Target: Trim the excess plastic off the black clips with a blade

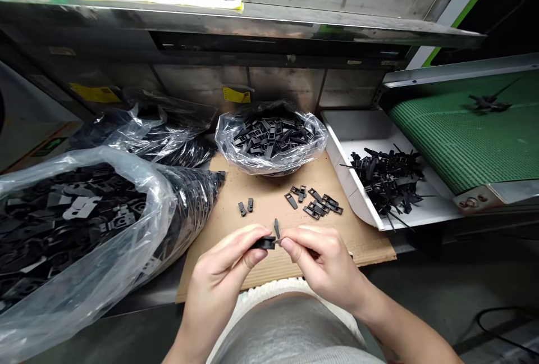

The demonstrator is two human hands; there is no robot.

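Note:
Over the front of the cardboard sheet (227, 240), my left hand (231, 260) pinches a black plastic part (264, 242) between thumb and fingers. My right hand (318, 254) is closed on a thin, small piece (278, 240) whose tip meets the right end of that part. Just beyond the fingertips, a narrow dark piece (277, 227) points away from me. Two small black pieces (246, 206) lie farther back on the left of the cardboard. Several black rectangular clips (322, 205) are scattered to the right.
A plastic-lined bowl of black clips (273, 135) stands behind. At left is a large open bag of black parts (71, 212). On the right, a white tray (357, 195) holds spiky black parts beside a green conveyor belt (484, 133). A metal shelf (252, 18) crosses above.

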